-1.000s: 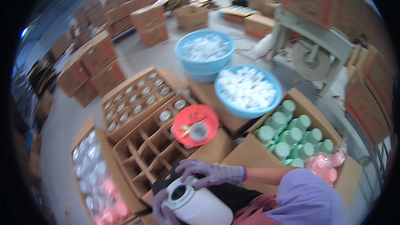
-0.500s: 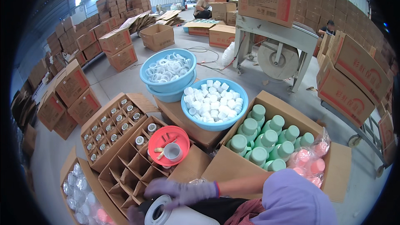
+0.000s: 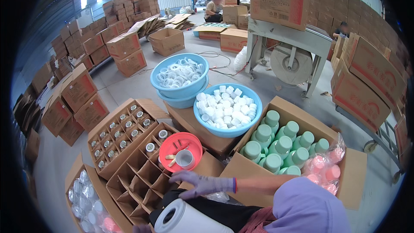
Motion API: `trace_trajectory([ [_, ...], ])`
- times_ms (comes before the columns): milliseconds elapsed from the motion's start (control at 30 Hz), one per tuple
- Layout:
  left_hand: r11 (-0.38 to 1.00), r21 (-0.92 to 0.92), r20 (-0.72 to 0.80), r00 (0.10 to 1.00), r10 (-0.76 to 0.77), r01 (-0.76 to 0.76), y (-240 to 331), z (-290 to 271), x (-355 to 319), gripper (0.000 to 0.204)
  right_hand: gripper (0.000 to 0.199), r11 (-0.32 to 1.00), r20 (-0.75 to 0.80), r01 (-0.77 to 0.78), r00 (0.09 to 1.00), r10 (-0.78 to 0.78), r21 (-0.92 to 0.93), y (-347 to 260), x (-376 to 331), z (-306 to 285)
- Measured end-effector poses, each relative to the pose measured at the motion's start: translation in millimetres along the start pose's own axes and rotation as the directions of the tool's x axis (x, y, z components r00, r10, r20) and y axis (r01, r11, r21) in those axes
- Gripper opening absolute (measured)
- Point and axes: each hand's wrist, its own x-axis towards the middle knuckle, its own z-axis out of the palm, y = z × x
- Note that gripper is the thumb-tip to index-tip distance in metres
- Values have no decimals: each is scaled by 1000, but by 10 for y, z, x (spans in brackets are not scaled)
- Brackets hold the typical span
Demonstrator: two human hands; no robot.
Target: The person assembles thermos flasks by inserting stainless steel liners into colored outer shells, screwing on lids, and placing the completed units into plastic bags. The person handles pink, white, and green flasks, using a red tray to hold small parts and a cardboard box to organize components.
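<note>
A white cylinder (image 3: 194, 221) with a round opening in its end lies across my lap, on dark trousers. My right hand (image 3: 196, 184), in a purple glove, is just beyond the cylinder's rim, fingers spread and holding nothing. Of my left hand (image 3: 142, 229) only a gloved bit shows at the lower edge; its fingers are hidden. Ahead is a divided carton (image 3: 131, 180), with two silver-topped pieces in its far cells. On its right side rests a red round tray (image 3: 196, 141) holding a grey cup (image 3: 185, 159), red sticks and pale pieces.
Blue basins hold white caps (image 3: 226, 108) and clear rings (image 3: 181, 73). At right, a carton (image 3: 282, 103) contains green-topped and pink-topped pieces. At left stand a filled divided carton (image 3: 118, 136) and a carton of plastic-wrapped pieces (image 3: 88, 203). A wheeled machine (image 3: 293, 51) stands beyond.
My right hand has come off the cylinder's rim and moved right and away from me. My left hand has dropped mostly out of view. The whole view has shifted slightly.
</note>
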Motion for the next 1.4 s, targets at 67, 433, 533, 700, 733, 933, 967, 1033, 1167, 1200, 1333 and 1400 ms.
trace_trajectory([
  [67, 824, -501, 92, 963, -253, 264, 243, 394, 103, 50, 62, 955, 105, 152, 977, -183, 256, -312, 102, 273],
  [433, 797, -509, 266, 940, -212, 324, 25, 413, 174, 62, 10, 907, -142, 410, 907, -396, 95, -358, -33, 766],
  [533, 971, 78, 198, 958, 205, -224, 511, 472, -119, 45, 16, 930, -25, 171, 985, -173, 326, -91, -110, 409],
  [700, 929, -370, -230, 971, -60, -30, 368, 415, -114, 46, 23, 969, -7, 121, 992, -123, 217, -282, 50, 260],
  [733, 967, -242, -145, 988, 51, -85, 358, 444, -118, 46, 24, 925, -18, 178, 983, -182, 336, -433, 74, 316],
  [933, 499, -852, 16, 944, 330, -160, 389, 242, -185, 42, 49, 973, 122, -188, 971, 204, -130, 215, 27, -130],
  [967, 717, -675, 33, 964, 265, -174, 388, 284, -183, 43, 51, 989, 129, -126, 985, 116, 78, 97, 9, 10],
  [1033, 980, -179, 52, 993, 101, -91, 394, 392, -185, 44, 59, 948, 194, 59, 973, -124, 312, -171, 20, 202],
  [1167, 845, -531, 58, 993, 102, -56, 104, -65, -267, 55, 59, 910, 136, -193, 957, 258, -368, 218, 74, -245],
  [1200, 761, -644, 75, 984, 163, -77, -93, -275, -215, 62, 59, 973, 160, -152, 971, 180, -171, 152, 78, -207],
  [1333, 983, -177, 270, 959, 87, -39, 251, 201, -1, 79, 50, 912, 291, 11, 946, -142, 409, -443, 66, 308],
  [1400, 994, -20, 346, 932, 105, -104, 409, 179, 78, 74, 42, 963, 364, 79, 915, -172, 258, -349, 213, 356],
])
